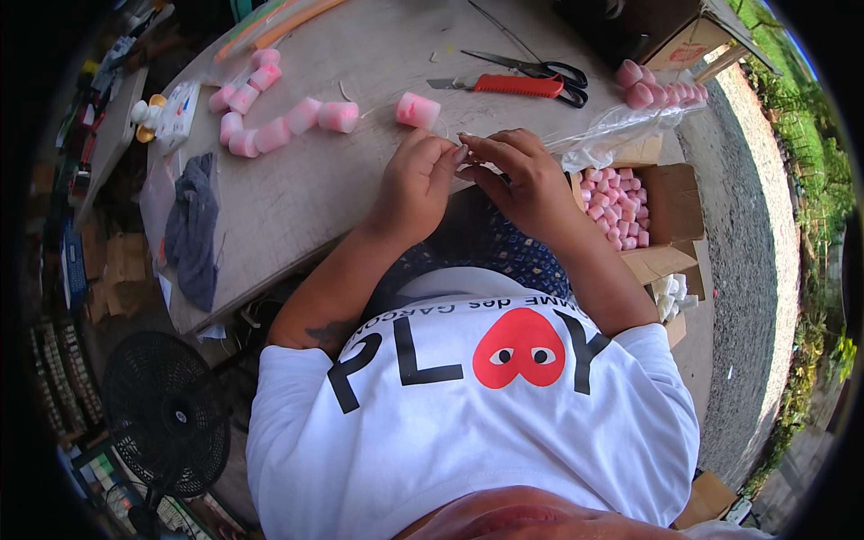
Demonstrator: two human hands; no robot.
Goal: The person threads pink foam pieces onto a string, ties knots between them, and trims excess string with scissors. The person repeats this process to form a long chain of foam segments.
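At the near edge of the grey surface (306, 193), both hands meet, fingertips pinched together on something thin and clear, too small to tell what. Left hand (416, 184) curls in from one side, right hand (525, 175) from the other, touching. Just beyond the left hand's fingers sits a single pink roll (418, 110). Further back lie a red-handled cutter (508, 85) and black scissors (549, 72). Off to the right, a cardboard box (670, 202) full of pink rolls.
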